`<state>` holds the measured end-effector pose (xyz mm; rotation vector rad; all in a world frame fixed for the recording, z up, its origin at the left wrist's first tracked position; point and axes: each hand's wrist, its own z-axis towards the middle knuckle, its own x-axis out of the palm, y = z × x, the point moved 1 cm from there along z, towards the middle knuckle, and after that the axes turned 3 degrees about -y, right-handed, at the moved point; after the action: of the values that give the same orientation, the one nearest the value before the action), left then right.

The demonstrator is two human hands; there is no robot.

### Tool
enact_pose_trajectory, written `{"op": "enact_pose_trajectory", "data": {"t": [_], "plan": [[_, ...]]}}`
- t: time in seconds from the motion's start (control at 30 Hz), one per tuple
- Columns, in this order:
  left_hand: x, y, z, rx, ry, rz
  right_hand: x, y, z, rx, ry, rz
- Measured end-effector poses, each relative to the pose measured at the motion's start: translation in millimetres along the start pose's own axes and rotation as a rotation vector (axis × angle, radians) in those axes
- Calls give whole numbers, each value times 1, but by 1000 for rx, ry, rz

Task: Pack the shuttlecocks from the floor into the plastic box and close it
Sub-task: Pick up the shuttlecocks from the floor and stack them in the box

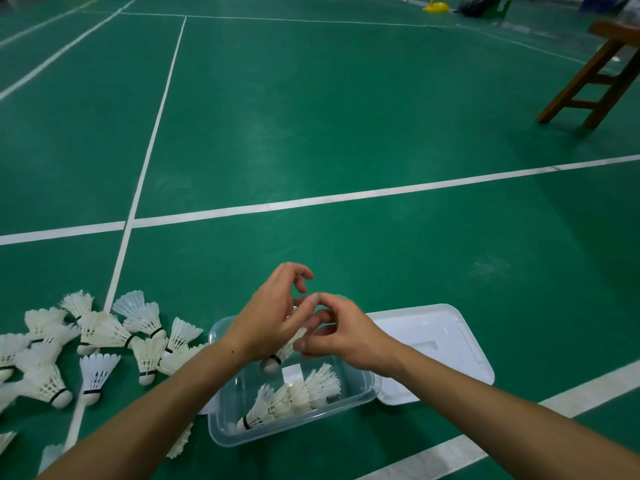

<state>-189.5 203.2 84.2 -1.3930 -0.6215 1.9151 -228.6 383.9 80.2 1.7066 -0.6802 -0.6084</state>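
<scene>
1. In the head view, both bare forearms are reaching forward from the bottom edge and meeting above a clear rectangular plastic box (360, 398) that is standing open on the green court floor (346, 116).
2. The left hand (273, 320) is sitting over the far left part of the box, back of the hand facing up, fingers curled; it is gripping a white feathered shuttlecock (277, 358) that is hanging cork-down, its black band and rounded cork showing just below the palm, above the inside of the box.
3. The right hand (346, 336) is lying just beside the left, fingers bent and narrow, its fingertips touching the feather end of that same held shuttlecock; whether it is truly pinching the feathers I cannot tell, as the left hand is hiding the contact.
4. Inside the box a nested row of white shuttlecocks (291, 398) is lying on its side, cork end pointing toward the near left corner.
5. A white rectangular plastic lid (440, 337) is lying flat on the floor, touching the right side of the box.
6. A loose heap of white shuttlecocks (97, 344) is lying on the floor to the left of the box, spreading across a white court line (346, 195).
7. A brown wooden stool (599, 74) is standing well apart at the far right.
</scene>
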Motion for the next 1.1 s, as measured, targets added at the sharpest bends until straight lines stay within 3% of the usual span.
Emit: {"op": "enact_pose_trajectory", "data": {"t": [0.33,0.43,0.57,0.77,0.87,1.1], "plan": [[-8,14,-13,-108,112,16,-33,-4,-11,-38,-240,-167],[-9,15,-14,-115,104,19,-35,-3,-11,-52,-240,-215],[-9,20,-16,-131,91,-2,-36,1,-9,-126,-215,-482],[5,22,-22,-224,126,-166,-43,-3,-11,-122,-160,-551],[16,33,-28,-282,219,-216,-56,-7,-17,-120,-177,-629],[61,50,-46,-204,654,31,-78,-14,-25,-109,-240,-647]]}}
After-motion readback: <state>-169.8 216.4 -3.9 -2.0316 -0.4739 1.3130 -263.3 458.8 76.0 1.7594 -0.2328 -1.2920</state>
